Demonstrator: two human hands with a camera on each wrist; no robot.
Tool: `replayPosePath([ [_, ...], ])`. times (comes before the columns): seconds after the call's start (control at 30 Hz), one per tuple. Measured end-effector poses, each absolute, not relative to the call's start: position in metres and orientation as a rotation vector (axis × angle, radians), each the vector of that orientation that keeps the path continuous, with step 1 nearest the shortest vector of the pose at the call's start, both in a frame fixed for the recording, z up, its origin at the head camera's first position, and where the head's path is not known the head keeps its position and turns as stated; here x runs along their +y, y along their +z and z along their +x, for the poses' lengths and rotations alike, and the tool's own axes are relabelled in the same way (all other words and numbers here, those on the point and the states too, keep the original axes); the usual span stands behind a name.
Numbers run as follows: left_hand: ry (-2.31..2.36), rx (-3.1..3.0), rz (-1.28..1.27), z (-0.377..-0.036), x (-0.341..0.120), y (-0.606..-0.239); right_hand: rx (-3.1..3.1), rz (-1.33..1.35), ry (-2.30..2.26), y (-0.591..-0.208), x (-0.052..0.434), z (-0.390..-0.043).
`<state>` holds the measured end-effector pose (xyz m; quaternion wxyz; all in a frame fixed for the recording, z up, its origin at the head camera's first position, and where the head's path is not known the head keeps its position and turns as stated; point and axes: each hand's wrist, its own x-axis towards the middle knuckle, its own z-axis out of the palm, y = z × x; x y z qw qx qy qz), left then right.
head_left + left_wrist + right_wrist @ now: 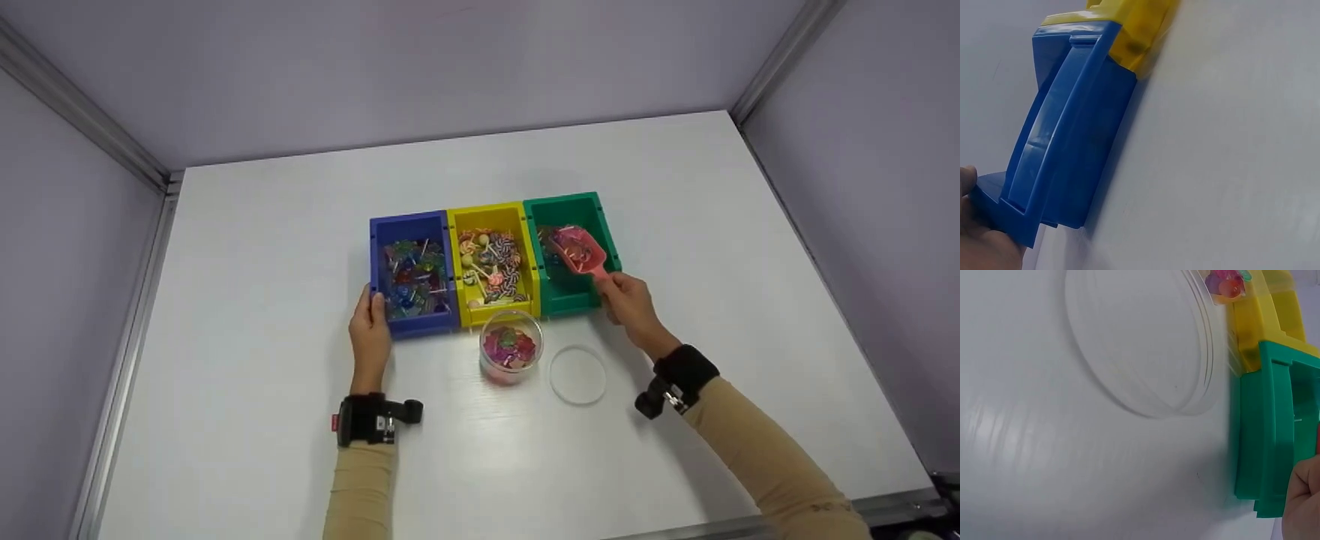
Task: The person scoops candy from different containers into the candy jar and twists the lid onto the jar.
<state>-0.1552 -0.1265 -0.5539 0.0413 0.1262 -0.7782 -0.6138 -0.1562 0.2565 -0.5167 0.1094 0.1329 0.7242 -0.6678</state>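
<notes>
A: Position of the hands?
B: Left hand [369, 330]: grips the near left corner of the blue bin [424, 325]. Right hand [631, 306]: holds a loaded pink scoop [595, 260] at the green bin [568, 303].
A: Centre?
B: Yellow bin [487, 217], containing lollipops [495, 262]; before it, a clear cup [495, 370], partly filled, beside a round clear lid [578, 375].

The right hand [630, 304] is hiding the handle end of the pink plastic scoop [596, 260]. In the right wrist view, the clear round plastic lid [1199, 402] near that hand is running off the top edge. In the left wrist view, the left hand [985, 244] is being cut by the left edge, and the blue plastic bin [1084, 135] beside it is concealing its contents.
</notes>
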Motion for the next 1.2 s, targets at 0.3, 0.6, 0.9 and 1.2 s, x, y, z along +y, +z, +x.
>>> replayPosePath([
  [0.3,-1.842,-2.373,0.347,-0.147,-0.124,-0.55,2.151,0.381,-1.91,-0.514,0.258,-0.155],
  [0.6,-1.493,-2.347,0.082,-0.122,-0.101,-0.538,2.179,0.367,-1.89,-0.517,0.262,-0.153],
  [0.9,-1.567,-2.39,-0.231,-0.1,-0.074,-0.531,2.143,0.286,-1.942,-0.51,0.268,-0.149],
  [1.2,-1.777,-2.491,-0.483,-0.085,-0.051,-0.536,2.114,0.237,-1.944,-0.508,0.271,-0.147],
])
